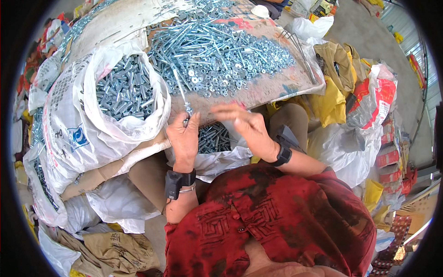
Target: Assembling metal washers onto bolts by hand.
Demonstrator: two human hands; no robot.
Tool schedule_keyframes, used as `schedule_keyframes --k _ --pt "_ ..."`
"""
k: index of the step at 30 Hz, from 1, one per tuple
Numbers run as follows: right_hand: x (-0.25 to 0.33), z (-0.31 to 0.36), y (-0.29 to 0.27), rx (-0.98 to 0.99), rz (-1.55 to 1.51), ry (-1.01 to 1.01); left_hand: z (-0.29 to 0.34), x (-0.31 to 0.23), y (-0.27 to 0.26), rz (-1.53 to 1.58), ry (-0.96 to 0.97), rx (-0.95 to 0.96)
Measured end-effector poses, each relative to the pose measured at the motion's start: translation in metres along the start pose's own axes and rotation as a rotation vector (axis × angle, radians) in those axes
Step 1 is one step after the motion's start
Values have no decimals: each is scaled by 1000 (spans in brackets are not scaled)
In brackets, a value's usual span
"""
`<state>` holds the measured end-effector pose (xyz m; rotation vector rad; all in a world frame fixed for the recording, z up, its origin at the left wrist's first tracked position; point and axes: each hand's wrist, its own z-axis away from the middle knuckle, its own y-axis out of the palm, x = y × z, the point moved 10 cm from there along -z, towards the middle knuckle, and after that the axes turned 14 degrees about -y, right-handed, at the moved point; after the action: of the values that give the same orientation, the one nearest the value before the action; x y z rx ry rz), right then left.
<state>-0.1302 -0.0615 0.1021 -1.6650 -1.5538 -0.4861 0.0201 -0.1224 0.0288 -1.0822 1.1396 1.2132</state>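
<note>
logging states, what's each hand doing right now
left hand: shut on a long bolt
right hand: open, blurred, holds nothing that shows

Bright zinc-plated steel glints on the long bolt (pixel 181 92) above the left hand (pixel 183 138). The heaped bolts and washers (pixel 221 51) at upper centre shine alike. The woven plastic sack (pixel 74 115) at left looks white, slightly glossy, crinkled. The worktop (pixel 272 90) is worn, matt board.

A white sack of metal sleeves (pixel 122 90) sits beside folded yellow bags (pixel 330 104) and stacked red cartons (pixel 387 159).
</note>
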Motion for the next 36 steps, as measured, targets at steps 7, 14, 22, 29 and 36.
schedule_keyframes --k 7,14,22,29,36 --pt "-31 4 -23 -199 -179 214 33 -20 34 -260 304 74" --pt "-41 -4 -27 -298 -137 197 39 -26 49 -447 428 100" --pt "-37 7 -38 26 467 253 54 -44 60 -723 584 12" --pt "-27 29 -8 216 -148 321 46 -18 64 -477 202 646" --pt "-92 -1 -97 -66 171 384 24 -7 34 -546 343 112"
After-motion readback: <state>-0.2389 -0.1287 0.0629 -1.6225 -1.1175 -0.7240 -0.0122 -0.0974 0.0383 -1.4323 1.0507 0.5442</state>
